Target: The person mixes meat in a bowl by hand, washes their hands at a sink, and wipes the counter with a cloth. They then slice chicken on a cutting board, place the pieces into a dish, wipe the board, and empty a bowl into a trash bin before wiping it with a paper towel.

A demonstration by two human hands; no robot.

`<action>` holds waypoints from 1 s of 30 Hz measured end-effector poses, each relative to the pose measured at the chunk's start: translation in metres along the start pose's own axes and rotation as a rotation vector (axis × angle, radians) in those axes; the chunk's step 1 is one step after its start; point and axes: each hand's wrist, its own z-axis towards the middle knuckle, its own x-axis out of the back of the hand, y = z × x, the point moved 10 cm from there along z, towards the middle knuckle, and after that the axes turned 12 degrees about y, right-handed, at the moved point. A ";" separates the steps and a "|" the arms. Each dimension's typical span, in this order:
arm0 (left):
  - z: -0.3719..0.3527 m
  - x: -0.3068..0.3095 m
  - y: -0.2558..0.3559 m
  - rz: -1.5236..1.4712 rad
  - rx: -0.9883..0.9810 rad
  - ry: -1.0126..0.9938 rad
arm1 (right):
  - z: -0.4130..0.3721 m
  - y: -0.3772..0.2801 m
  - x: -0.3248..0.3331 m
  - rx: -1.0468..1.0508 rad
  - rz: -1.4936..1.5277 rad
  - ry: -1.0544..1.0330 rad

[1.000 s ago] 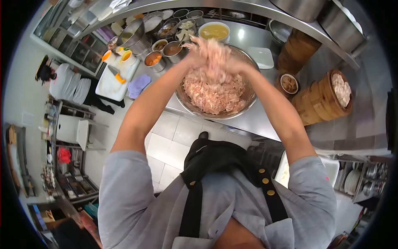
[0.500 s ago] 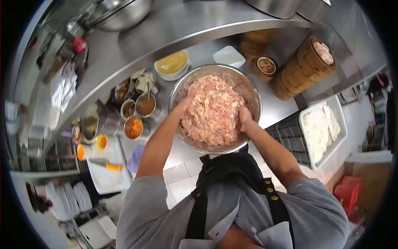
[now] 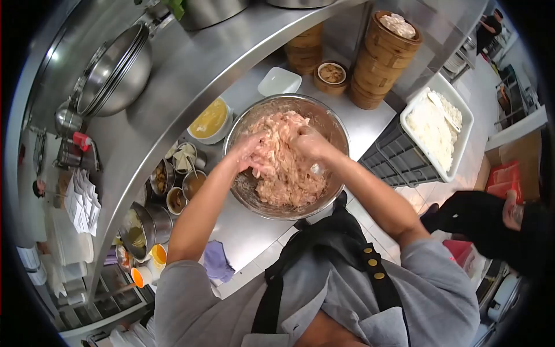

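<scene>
A large metal mixing bowl (image 3: 340, 199) stands on the steel counter, holding a wet pink mass of raw meat (image 3: 292, 188). On the left side of it, my left hand (image 3: 250, 153) has its fingers dug into the meat, bent around a clump with bits between them. Opposite, my right hand (image 3: 312, 143) is curled into a fist against the upper part of the meat; its fingertips are partly hidden. Both hands are inside the bowl's rim, a short gap apart, with meat bunched up between them.
Behind the bowl are a yellow-filled container (image 3: 209, 118), a white dish (image 3: 280, 82) and stacked bamboo steamers (image 3: 381, 58). A raised steel shelf (image 3: 191, 75) curves overhead. A white tub (image 3: 467, 124) of pale shreds stands right. A purple cloth (image 3: 217, 261) lies front left. Another person's hand (image 3: 512, 211) shows right.
My hands have moved from the bowl's sides inward over the meat, and the right one has curled up. The meat is bunched together. The view has turned, and another person appears at right.
</scene>
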 end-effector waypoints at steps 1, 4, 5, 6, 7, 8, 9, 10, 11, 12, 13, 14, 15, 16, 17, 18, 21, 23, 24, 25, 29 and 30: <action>-0.002 -0.001 0.019 0.081 -0.121 0.038 | -0.008 -0.034 0.005 0.285 -0.462 -0.059; 0.057 0.008 0.038 0.638 -0.457 0.226 | 0.037 -0.003 0.025 0.281 -0.607 -0.077; 0.067 0.007 0.052 0.990 -0.756 0.390 | 0.048 0.017 0.024 0.310 -0.748 -0.115; 0.063 0.001 0.057 1.099 -0.898 0.480 | 0.053 0.033 0.021 0.305 -0.740 -0.117; 0.057 -0.006 0.066 1.107 -0.901 0.476 | 0.065 0.053 0.029 0.184 -0.714 -0.038; 0.066 -0.009 0.050 0.990 -0.624 0.318 | 0.072 0.077 0.035 0.058 -0.687 0.032; 0.080 -0.008 0.031 0.934 -0.484 0.232 | 0.069 0.100 0.023 0.045 -0.674 0.026; 0.092 -0.007 0.012 0.883 -0.341 0.160 | 0.065 0.131 0.020 -0.151 -0.362 0.124; 0.126 -0.007 -0.015 0.546 -0.319 0.030 | 0.056 0.160 0.015 -0.337 -0.053 0.212; 0.143 -0.008 -0.021 0.212 -0.299 -0.093 | 0.047 0.184 -0.014 -0.583 0.337 0.092; 0.134 -0.008 -0.016 0.224 -0.303 -0.095 | 0.031 0.193 -0.045 -0.819 0.736 -0.035; 0.126 -0.007 -0.025 0.138 -0.138 -0.083 | 0.022 0.191 -0.061 -0.877 0.929 -0.080; 0.121 -0.018 -0.028 0.067 0.013 -0.096 | 0.016 0.184 -0.072 -0.863 1.016 -0.106; 0.114 -0.037 -0.026 -0.038 0.083 -0.301 | 0.003 0.180 -0.079 -0.852 1.085 -0.139; 0.106 -0.045 -0.028 -0.106 0.174 -0.382 | -0.008 0.175 -0.086 -0.842 1.128 -0.160; 0.100 -0.049 -0.025 -0.063 0.195 -0.421 | -0.011 0.164 -0.087 -0.815 1.170 -0.184; 0.077 -0.057 -0.005 0.037 0.165 -0.403 | -0.007 0.115 -0.077 -0.708 1.249 -0.228; 0.060 -0.059 0.008 0.063 0.131 -0.399 | -0.005 0.085 -0.060 -0.641 1.288 -0.231; 0.047 -0.064 0.018 0.064 0.102 -0.412 | -0.007 0.071 -0.062 -0.619 1.291 -0.240; 0.035 -0.066 0.028 0.068 0.065 -0.429 | -0.006 0.051 -0.061 -0.588 1.295 -0.244; -0.024 -0.084 0.061 0.047 -0.116 -0.525 | -0.026 0.008 -0.043 -0.490 1.270 -0.246; -0.038 -0.092 0.072 0.016 -0.151 -0.554 | -0.030 -0.006 -0.036 -0.471 1.247 -0.249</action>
